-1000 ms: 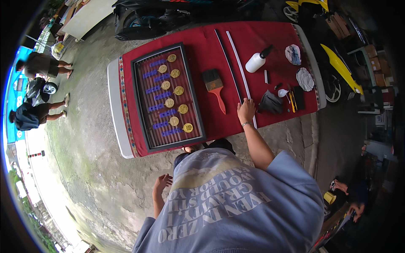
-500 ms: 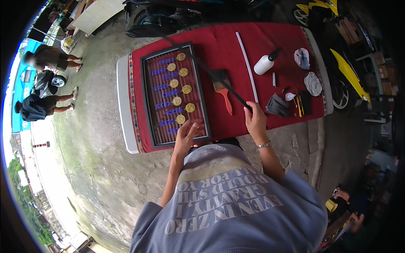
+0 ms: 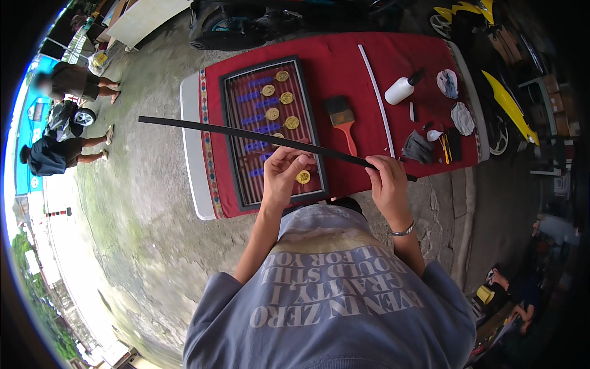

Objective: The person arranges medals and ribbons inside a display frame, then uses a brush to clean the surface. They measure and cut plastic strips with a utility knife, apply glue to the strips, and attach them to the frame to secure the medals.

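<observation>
A long, thin black strip (image 3: 209, 127) slants across in front of me, its left end out past the table edge. My right hand (image 3: 388, 187) pinches it near its right end. My left hand (image 3: 284, 178) has its fingers closed around the strip near the middle, thumb on the near side. Below the strip lies a dark rectangular display frame (image 3: 232, 144) holding several gold medals (image 3: 286, 98) with blue ribbons (image 3: 249, 96) on a striped backing. My left hand and the strip hide part of the frame and some medals.
On the red-covered table (image 3: 332, 67) lie a brush with an orange handle (image 3: 347, 136), a white strip (image 3: 375, 92), a white bottle (image 3: 399, 90), a grey cloth (image 3: 418, 147), crumpled white cloths (image 3: 462, 119) and a yellow-black cutter (image 3: 445, 149). Motorcycles stand beyond; two people (image 3: 64, 150) are at left.
The black strip has swung from pointing away over the frame to lying crosswise, its far end now at the left. My left hand has risen from the frame's near edge to the strip.
</observation>
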`<control>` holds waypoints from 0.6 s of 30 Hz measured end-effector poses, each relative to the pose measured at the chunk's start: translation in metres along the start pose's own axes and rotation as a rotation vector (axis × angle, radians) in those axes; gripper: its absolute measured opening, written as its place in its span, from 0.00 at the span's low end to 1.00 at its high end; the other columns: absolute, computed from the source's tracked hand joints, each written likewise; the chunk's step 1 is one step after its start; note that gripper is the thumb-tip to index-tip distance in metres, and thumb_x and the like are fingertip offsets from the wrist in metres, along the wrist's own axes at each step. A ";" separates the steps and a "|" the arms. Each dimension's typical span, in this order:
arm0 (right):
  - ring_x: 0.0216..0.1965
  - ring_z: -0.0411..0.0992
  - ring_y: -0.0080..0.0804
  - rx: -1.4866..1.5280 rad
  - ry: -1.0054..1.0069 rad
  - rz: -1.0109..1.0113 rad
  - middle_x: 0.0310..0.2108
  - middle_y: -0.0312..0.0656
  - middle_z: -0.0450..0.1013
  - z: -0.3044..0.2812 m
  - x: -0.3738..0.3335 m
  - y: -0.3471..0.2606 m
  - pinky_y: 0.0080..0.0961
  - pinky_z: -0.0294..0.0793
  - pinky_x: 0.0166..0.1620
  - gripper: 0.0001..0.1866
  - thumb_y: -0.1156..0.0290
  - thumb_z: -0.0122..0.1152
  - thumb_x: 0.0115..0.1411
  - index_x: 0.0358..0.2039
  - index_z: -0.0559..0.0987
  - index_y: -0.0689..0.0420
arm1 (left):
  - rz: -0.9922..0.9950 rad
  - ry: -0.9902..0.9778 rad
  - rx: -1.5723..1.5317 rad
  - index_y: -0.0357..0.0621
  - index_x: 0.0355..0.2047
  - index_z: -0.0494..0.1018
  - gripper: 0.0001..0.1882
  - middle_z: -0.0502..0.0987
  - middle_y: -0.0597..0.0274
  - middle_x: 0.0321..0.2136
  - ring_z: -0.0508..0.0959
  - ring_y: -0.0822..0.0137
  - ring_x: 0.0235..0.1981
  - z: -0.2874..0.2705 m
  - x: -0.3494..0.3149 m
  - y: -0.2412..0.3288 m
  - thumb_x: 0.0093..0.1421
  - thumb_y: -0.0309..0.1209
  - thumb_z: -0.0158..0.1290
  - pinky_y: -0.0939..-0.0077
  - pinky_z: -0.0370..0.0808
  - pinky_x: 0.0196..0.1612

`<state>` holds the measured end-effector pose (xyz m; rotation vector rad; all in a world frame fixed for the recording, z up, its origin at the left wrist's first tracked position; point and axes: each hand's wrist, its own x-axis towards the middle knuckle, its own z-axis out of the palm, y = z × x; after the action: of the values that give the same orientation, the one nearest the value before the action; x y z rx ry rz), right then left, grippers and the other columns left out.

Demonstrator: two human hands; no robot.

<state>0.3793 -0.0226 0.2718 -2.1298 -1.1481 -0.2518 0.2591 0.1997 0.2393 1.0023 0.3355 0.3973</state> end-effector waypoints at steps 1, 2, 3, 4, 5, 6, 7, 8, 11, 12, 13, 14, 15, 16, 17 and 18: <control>0.41 0.75 0.43 0.000 -0.005 -0.001 0.41 0.43 0.76 0.001 0.000 -0.003 0.38 0.70 0.44 0.13 0.77 0.61 0.61 0.47 0.76 0.58 | 0.005 0.002 -0.032 0.32 0.51 0.74 0.15 0.82 0.58 0.40 0.82 0.70 0.40 -0.002 -0.003 0.001 0.65 0.22 0.57 0.73 0.79 0.47; 0.41 0.75 0.43 0.000 -0.011 -0.002 0.41 0.43 0.76 0.002 0.001 -0.006 0.39 0.70 0.44 0.13 0.77 0.61 0.61 0.47 0.76 0.58 | 0.017 0.001 -0.040 0.32 0.51 0.74 0.15 0.82 0.57 0.39 0.82 0.69 0.40 -0.004 -0.005 0.001 0.64 0.22 0.57 0.73 0.79 0.47; 0.41 0.75 0.43 -0.001 -0.015 -0.005 0.41 0.43 0.76 0.003 0.002 -0.009 0.39 0.70 0.44 0.14 0.77 0.61 0.61 0.47 0.75 0.58 | 0.030 -0.001 -0.048 0.32 0.51 0.74 0.15 0.82 0.57 0.39 0.82 0.69 0.40 -0.007 -0.006 0.002 0.64 0.21 0.57 0.72 0.80 0.47; 0.41 0.75 0.43 0.011 -0.021 -0.003 0.41 0.43 0.76 0.004 0.003 -0.012 0.39 0.70 0.44 0.13 0.77 0.62 0.61 0.47 0.76 0.58 | 0.044 -0.002 -0.057 0.31 0.51 0.74 0.15 0.82 0.57 0.39 0.82 0.69 0.40 -0.009 -0.007 0.003 0.64 0.21 0.57 0.72 0.80 0.47; 0.41 0.75 0.43 0.023 -0.028 -0.001 0.41 0.43 0.76 0.005 0.003 -0.015 0.39 0.71 0.44 0.13 0.77 0.62 0.61 0.47 0.76 0.58 | 0.056 0.005 -0.061 0.32 0.50 0.74 0.15 0.82 0.57 0.39 0.82 0.68 0.40 -0.010 -0.009 0.006 0.63 0.20 0.57 0.72 0.80 0.47; 0.41 0.75 0.43 0.034 -0.033 0.003 0.40 0.43 0.76 0.006 0.004 -0.017 0.39 0.71 0.44 0.13 0.76 0.62 0.61 0.46 0.76 0.58 | 0.058 0.012 -0.066 0.32 0.50 0.74 0.15 0.82 0.57 0.39 0.82 0.69 0.40 -0.011 -0.010 0.007 0.63 0.20 0.57 0.72 0.80 0.47; 0.41 0.75 0.44 0.045 -0.038 0.005 0.40 0.44 0.76 0.008 0.004 -0.018 0.39 0.71 0.44 0.13 0.76 0.62 0.60 0.46 0.76 0.58 | 0.061 0.019 -0.071 0.32 0.50 0.75 0.15 0.82 0.57 0.39 0.82 0.69 0.40 -0.013 -0.012 0.008 0.63 0.20 0.57 0.72 0.80 0.47; 0.41 0.75 0.44 0.056 -0.043 0.007 0.40 0.44 0.76 0.010 0.003 -0.019 0.39 0.71 0.44 0.13 0.76 0.63 0.60 0.45 0.76 0.58 | 0.064 0.026 -0.077 0.32 0.50 0.75 0.14 0.82 0.57 0.39 0.82 0.69 0.40 -0.014 -0.013 0.009 0.63 0.21 0.58 0.72 0.80 0.46; 0.41 0.75 0.46 0.107 -0.081 0.037 0.39 0.45 0.76 0.016 0.001 -0.022 0.39 0.72 0.43 0.12 0.76 0.64 0.60 0.44 0.76 0.58 | 0.047 0.084 -0.027 0.33 0.48 0.75 0.13 0.82 0.56 0.40 0.82 0.69 0.38 -0.018 -0.016 0.011 0.64 0.22 0.58 0.73 0.81 0.44; 0.41 0.75 0.46 0.131 -0.096 0.049 0.39 0.45 0.76 0.018 0.002 -0.025 0.40 0.72 0.43 0.12 0.75 0.65 0.59 0.44 0.76 0.58 | 0.055 0.105 -0.033 0.33 0.47 0.76 0.12 0.82 0.57 0.40 0.82 0.70 0.38 -0.018 -0.017 0.013 0.64 0.22 0.58 0.73 0.81 0.44; 0.40 0.75 0.47 0.147 -0.091 0.042 0.39 0.46 0.76 0.020 0.002 -0.027 0.40 0.73 0.42 0.12 0.76 0.65 0.59 0.44 0.76 0.59 | 0.064 0.125 -0.039 0.34 0.47 0.76 0.11 0.82 0.57 0.40 0.82 0.70 0.37 -0.017 -0.018 0.014 0.64 0.23 0.58 0.74 0.81 0.43; 0.40 0.75 0.48 0.163 -0.086 0.036 0.39 0.46 0.76 0.022 0.003 -0.029 0.40 0.73 0.42 0.12 0.76 0.65 0.59 0.43 0.76 0.59 | 0.072 0.146 -0.044 0.34 0.46 0.76 0.11 0.82 0.57 0.40 0.82 0.70 0.37 -0.017 -0.018 0.015 0.64 0.23 0.58 0.74 0.81 0.43; 0.39 0.75 0.48 0.175 -0.079 0.031 0.38 0.46 0.76 0.023 0.003 -0.031 0.40 0.74 0.42 0.12 0.76 0.66 0.59 0.43 0.75 0.59 | 0.076 0.160 -0.051 0.34 0.45 0.76 0.10 0.82 0.57 0.40 0.82 0.71 0.37 -0.017 -0.019 0.015 0.64 0.24 0.59 0.75 0.80 0.42; 0.40 0.76 0.48 0.212 -0.109 0.064 0.38 0.47 0.76 0.024 0.003 -0.032 0.39 0.74 0.42 0.12 0.75 0.65 0.60 0.44 0.76 0.60 | 0.080 0.175 -0.057 0.35 0.45 0.76 0.10 0.82 0.58 0.39 0.82 0.71 0.36 -0.017 -0.019 0.015 0.64 0.24 0.59 0.75 0.80 0.41; 0.40 0.76 0.47 0.249 -0.138 0.097 0.38 0.48 0.76 0.024 0.002 -0.033 0.37 0.75 0.43 0.12 0.75 0.65 0.61 0.44 0.76 0.60 | 0.084 0.190 -0.063 0.35 0.44 0.76 0.09 0.82 0.58 0.39 0.82 0.72 0.36 -0.017 -0.019 0.015 0.64 0.24 0.59 0.76 0.80 0.41; 0.41 0.77 0.46 0.287 -0.166 0.130 0.38 0.48 0.76 0.024 0.002 -0.034 0.35 0.75 0.43 0.12 0.75 0.64 0.62 0.44 0.76 0.61 | 0.096 0.186 -0.049 0.35 0.45 0.76 0.10 0.82 0.58 0.39 0.82 0.73 0.36 -0.018 -0.019 0.016 0.64 0.25 0.58 0.77 0.79 0.40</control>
<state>0.3499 0.0069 0.2711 -1.9856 -1.0615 0.1437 0.2314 0.2113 0.2457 0.9375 0.4443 0.5851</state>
